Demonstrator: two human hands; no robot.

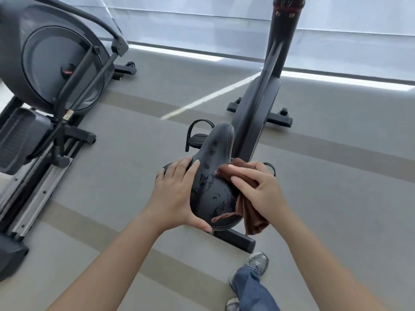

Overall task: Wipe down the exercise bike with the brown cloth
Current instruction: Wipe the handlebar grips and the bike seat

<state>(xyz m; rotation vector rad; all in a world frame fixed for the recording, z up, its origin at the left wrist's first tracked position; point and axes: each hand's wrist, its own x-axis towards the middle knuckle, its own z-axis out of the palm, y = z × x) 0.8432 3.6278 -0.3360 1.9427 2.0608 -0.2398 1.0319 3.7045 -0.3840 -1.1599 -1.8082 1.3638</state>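
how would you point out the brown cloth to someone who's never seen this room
Find the upright exercise bike in the middle of the grey floor and follow it down to its black saddle. The brown cloth is bunched under the right hand on the saddle's right edge, the only brown, soft thing among black hard parts.

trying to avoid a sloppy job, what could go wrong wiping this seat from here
The left hand covers the left side of the saddle, so that patch may go unwiped. Wet marks on top may be missed. The brown cloth in the right hand hangs loosely off the right edge and could slip.
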